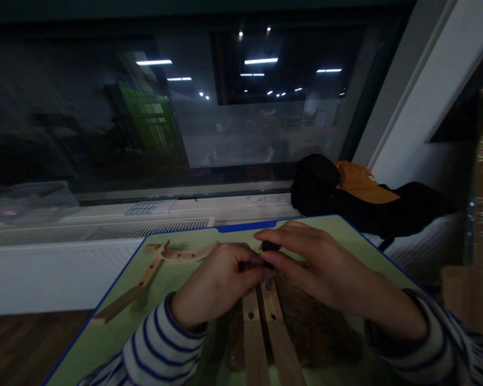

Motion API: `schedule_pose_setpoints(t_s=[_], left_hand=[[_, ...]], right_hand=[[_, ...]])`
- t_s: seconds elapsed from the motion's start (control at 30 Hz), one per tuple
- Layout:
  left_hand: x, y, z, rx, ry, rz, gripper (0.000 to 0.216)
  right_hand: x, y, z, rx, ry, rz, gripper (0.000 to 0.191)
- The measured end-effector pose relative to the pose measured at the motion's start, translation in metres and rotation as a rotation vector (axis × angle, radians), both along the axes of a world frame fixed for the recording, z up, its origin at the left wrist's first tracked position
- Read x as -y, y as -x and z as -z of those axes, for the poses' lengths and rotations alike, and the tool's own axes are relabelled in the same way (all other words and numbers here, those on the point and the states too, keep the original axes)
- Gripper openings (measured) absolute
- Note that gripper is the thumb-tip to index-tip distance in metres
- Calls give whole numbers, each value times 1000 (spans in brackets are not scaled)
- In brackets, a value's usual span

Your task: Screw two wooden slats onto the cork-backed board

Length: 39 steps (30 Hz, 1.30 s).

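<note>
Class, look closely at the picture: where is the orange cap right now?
In the head view, the orange cap is right of centre, against black items, just beyond the green tabletop's far right corner.

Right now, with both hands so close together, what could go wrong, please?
The right hand pinches a small black object between its fingertips, so it might slip. The left hand is right beside it, so the fingers could bump. The left wooden piece has one end near the table edge; the left sleeve might knock it off.
</note>
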<state>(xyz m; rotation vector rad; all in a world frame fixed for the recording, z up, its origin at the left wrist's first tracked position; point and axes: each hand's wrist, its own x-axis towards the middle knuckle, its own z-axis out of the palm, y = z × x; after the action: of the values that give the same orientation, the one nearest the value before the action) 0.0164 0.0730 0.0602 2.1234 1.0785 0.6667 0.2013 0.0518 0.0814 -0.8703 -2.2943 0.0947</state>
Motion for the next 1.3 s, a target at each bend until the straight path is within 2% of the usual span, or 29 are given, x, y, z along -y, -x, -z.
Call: schedule_pose_setpoints(t_s=[0.2,0.37,0.63,0.77,0.93,1.17,1.3], left_hand=[[-1,2,0,-22,12,88,21],[-1,1,2,-70,-96,-12,21],[1,-1,-1,-59,-82,-50,20],[0,-1,-1,-38,-70,-12,17],[0,0,1,-45,-57,12,21],[0,2,0,-39,-7,101,22],[0,2,-2,-59,-18,108,23]], right_hand=[[0,1,0,18,-28,-5,26],[-2,0,-1,41,-40,13,27],[1,0,-3,32,-51,44,30],[3,0,-4,53,-43,11,35],[2,-1,-2,83,-48,8,28],[0,1,-2,107,-69,23,28],[0,1,-1,106,-74,26,27]])
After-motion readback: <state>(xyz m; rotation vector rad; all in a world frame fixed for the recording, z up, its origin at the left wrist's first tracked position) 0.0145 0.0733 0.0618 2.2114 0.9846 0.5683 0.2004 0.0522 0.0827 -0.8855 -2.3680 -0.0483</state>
